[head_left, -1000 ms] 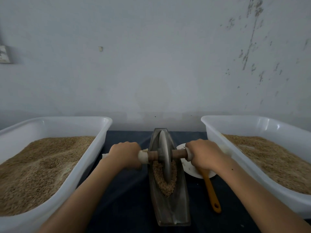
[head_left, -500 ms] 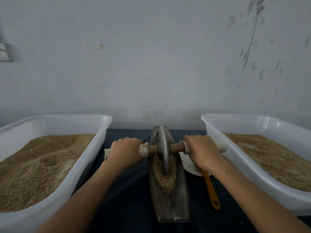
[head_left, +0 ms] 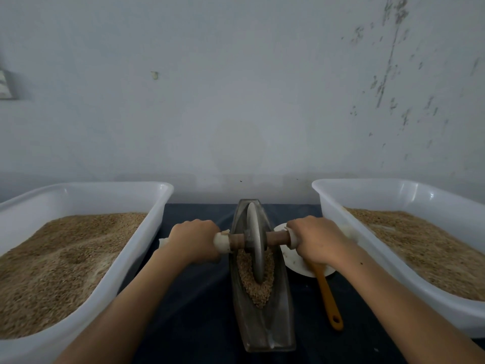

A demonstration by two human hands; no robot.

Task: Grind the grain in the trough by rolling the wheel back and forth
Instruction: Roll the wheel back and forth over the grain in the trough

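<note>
Both forearms extend forward, knuckles up. Left hand (head_left: 195,240) and right hand (head_left: 319,241) each wrap fingers around an end of the wooden axle (head_left: 277,237). Between them, the grinding wheel (head_left: 255,245) stands upright in the grain (head_left: 258,286) of the boat-shaped trough (head_left: 265,329).

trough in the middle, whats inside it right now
A heap of grain lies in the trough, with the wheel standing upright in it. The grain directly under the wheel's rim is covered, so whether it is crushed cannot be seen.
</note>
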